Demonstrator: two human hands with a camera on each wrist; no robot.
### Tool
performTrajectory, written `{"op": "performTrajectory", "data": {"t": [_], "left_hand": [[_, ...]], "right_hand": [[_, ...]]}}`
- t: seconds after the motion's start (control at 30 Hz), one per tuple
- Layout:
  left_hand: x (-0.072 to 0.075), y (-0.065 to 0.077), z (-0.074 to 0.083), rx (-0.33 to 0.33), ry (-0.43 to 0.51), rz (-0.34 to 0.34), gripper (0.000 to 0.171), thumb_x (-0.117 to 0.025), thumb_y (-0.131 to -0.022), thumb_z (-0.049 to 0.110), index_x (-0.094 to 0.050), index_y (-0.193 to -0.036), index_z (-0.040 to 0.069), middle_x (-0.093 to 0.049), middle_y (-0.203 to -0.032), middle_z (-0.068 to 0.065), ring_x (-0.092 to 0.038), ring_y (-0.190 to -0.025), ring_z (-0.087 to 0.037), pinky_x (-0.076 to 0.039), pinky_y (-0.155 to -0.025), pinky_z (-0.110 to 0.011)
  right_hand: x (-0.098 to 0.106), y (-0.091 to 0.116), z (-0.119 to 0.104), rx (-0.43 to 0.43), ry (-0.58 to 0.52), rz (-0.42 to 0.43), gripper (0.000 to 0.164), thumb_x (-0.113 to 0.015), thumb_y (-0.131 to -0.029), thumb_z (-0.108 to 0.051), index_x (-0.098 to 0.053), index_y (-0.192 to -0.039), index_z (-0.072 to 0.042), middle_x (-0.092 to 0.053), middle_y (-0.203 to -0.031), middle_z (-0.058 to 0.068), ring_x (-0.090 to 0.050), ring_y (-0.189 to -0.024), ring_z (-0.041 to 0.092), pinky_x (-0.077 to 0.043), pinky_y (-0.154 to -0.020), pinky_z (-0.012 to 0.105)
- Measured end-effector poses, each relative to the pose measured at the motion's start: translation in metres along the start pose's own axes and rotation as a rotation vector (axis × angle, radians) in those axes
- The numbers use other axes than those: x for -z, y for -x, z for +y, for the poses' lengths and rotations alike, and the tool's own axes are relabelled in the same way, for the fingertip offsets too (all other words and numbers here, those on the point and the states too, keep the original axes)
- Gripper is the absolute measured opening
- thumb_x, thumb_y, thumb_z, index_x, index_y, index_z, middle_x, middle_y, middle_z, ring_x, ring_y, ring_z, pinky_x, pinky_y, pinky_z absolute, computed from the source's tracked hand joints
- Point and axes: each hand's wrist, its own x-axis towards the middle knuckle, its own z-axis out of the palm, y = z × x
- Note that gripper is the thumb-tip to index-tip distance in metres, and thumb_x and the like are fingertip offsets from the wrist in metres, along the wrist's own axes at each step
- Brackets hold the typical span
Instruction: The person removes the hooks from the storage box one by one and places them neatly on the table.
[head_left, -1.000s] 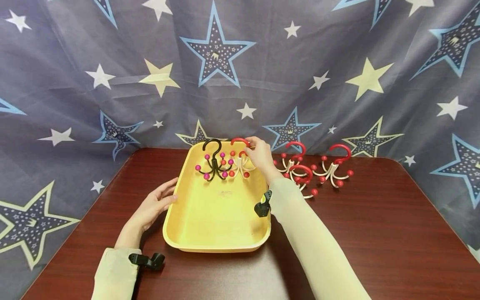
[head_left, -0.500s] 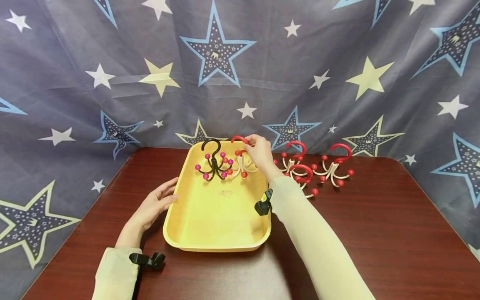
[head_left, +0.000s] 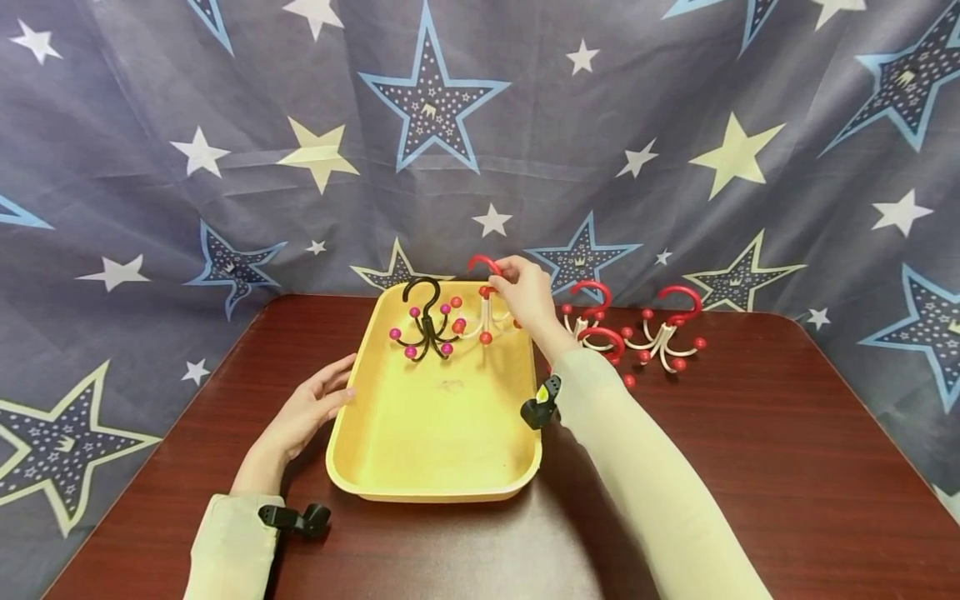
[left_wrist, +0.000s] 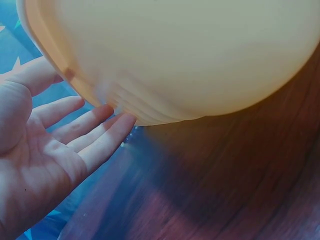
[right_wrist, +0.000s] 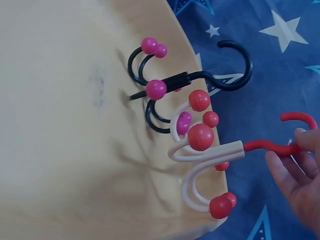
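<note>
A yellow tray [head_left: 431, 425] stands on the table, with my left hand [head_left: 303, 412] against its left wall. In the left wrist view the fingers [left_wrist: 100, 142] of that hand are spread and nearly straight at the tray's side. My right hand [head_left: 531, 293] pinches the red crook of a white multi-arm hook [right_wrist: 220, 151] with red ball tips, over the far right of the tray. Beside it in the tray, a black multi-arm hook [head_left: 428, 327] with pink ball tips stands upright on its arms. Some white arms overlap the black ones in the right wrist view.
Several more white hooks with red crooks stand on the dark red table right of the tray, one [head_left: 664, 335] farthest right, another [head_left: 585, 304] partly behind my right arm. A star-patterned cloth [head_left: 300, 225] hangs behind the table [head_left: 772, 467].
My right hand has risen and shifted slightly right, lifting the white hook with it. My left hand, the tray and the black hook have stayed almost where they were.
</note>
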Motion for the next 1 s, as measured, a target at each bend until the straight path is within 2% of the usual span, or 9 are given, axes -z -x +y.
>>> {"op": "performTrajectory", "data": {"t": [0.2,0.3,0.5,0.8,1.0], "left_hand": [[0.0,0.0,0.0,0.0,0.004,0.001,0.061,-0.051,-0.092,0.013,-0.02,-0.145,0.007,-0.029,-0.142,-0.027,-0.057,-0.106,-0.011,-0.05,-0.082,-0.023],[0.0,0.0,0.0,0.0,0.002,0.002,0.061,-0.052,-0.092,0.013,-0.02,-0.145,0.007,-0.029,-0.142,-0.027,-0.057,-0.106,-0.01,-0.049,-0.082,-0.023],[0.0,0.0,0.001,0.004,0.004,0.003,0.061,-0.052,-0.092,0.014,-0.02,-0.145,0.007,-0.028,-0.142,-0.027,-0.057,-0.106,-0.011,-0.05,-0.081,-0.023],[-0.001,-0.001,0.001,0.007,0.015,0.003,0.061,-0.052,-0.092,0.014,-0.021,-0.144,0.006,-0.028,-0.142,-0.027,-0.057,-0.107,-0.012,-0.05,-0.081,-0.024],[-0.001,-0.001,0.0,0.005,0.011,0.006,0.061,-0.052,-0.092,0.014,-0.021,-0.144,0.006,-0.028,-0.142,-0.027,-0.056,-0.107,-0.012,-0.05,-0.081,-0.024]], "right_hand": [[0.009,0.002,-0.008,0.028,-0.077,-0.002,0.023,-0.063,-0.085,-0.013,-0.063,-0.106,-0.006,-0.066,-0.094,0.01,-0.067,-0.081,0.023,-0.053,-0.064,0.026],[0.014,0.004,-0.011,0.039,-0.081,-0.002,0.023,-0.064,-0.085,-0.015,-0.063,-0.107,-0.008,-0.066,-0.095,0.009,-0.067,-0.079,0.021,-0.052,-0.062,0.026],[0.028,0.008,-0.02,0.082,-0.107,-0.004,0.023,-0.063,-0.085,-0.017,-0.063,-0.106,-0.008,-0.065,-0.093,0.008,-0.067,-0.078,0.018,-0.054,-0.066,0.027],[0.057,0.017,-0.035,0.174,-0.223,0.012,0.023,-0.064,-0.084,-0.013,-0.063,-0.105,-0.001,-0.063,-0.092,0.013,-0.068,-0.076,0.023,-0.055,-0.067,0.03],[0.081,0.027,-0.042,0.222,-0.235,0.022,0.023,-0.063,-0.085,-0.012,-0.063,-0.104,0.001,-0.064,-0.091,0.018,-0.068,-0.077,0.02,-0.054,-0.068,0.028]]}}
